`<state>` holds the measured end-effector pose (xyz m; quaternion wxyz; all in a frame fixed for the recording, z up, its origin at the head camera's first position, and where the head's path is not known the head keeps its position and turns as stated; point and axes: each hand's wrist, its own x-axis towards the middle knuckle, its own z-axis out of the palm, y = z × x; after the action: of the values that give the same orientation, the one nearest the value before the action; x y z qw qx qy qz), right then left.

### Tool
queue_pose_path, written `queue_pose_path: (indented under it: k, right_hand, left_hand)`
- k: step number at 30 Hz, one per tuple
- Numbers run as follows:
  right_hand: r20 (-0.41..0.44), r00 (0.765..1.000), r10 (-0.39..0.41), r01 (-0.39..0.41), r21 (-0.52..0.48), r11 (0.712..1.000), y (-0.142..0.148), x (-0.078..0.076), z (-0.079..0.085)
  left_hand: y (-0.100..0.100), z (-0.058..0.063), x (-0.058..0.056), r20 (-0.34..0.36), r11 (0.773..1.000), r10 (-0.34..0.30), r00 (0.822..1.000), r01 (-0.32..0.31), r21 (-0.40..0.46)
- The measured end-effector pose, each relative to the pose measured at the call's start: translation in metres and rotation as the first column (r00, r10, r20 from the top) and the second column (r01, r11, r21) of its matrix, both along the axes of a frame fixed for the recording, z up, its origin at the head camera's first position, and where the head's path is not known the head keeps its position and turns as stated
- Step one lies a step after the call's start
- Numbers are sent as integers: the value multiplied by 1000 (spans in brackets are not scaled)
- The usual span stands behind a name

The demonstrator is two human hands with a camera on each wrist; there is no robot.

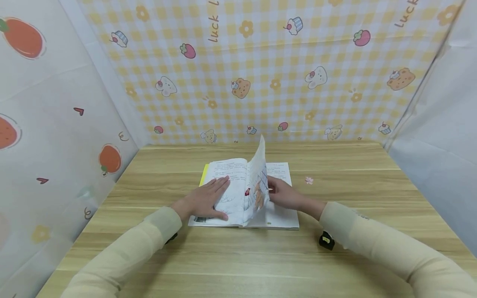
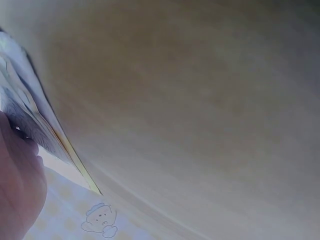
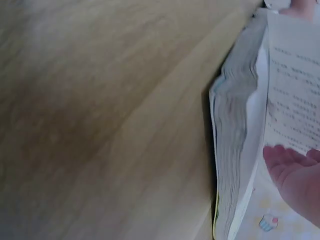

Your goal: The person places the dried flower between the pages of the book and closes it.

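Note:
An open book (image 1: pixel 223 165) with printed text and drawings lies on the table. My left hand (image 1: pixel 208 198) rests flat on its left page, fingers spread; part of that hand (image 2: pixel 20 185) shows at the left edge of the left wrist view. One illustrated leaf (image 1: pixel 257 182) stands upright near the spine, its top curving over. My right hand (image 1: pixel 285 193) is behind this leaf on the right side, fingers touching its back and partly hidden by it. In the right wrist view, the right hand (image 3: pixel 295 175) has its fingertips against a text page, beside the thick page block (image 3: pixel 235 120).
The wooden table (image 1: pixel 238 265) runs back to a yellow checked cloth (image 1: pixel 238 54). A small pink flower shape (image 1: pixel 309 180) lies right of the book. A black object (image 1: pixel 326 240) sits under the right cuff. White cloth walls stand at both sides.

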<state>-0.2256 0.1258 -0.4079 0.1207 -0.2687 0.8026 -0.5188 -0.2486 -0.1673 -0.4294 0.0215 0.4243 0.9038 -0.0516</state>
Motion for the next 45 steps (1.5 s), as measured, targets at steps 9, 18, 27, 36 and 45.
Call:
queue_pose_path:
  k: [9,18,27,36,45]
  right_hand:
    - [-325,926,194,-39,430,902,-14,10,-4]
    - [-394,855,336,-51,582,811,-20,15,-11]
    - [-419,816,397,-42,643,764,-28,16,-11]
    - [-401,809,431,-30,703,710,-32,14,-12]
    - [-459,735,500,6,741,672,-34,9,-8]
  left_hand:
    - [-2,4,0,120,994,47,992,-59,96]
    - [-17,12,0,206,920,10,979,-90,381]
    - [-38,19,-6,271,729,-70,960,-136,671]
    - [-42,36,-3,287,643,-39,957,-196,741]
    - [-37,46,-5,250,719,10,968,-181,671]
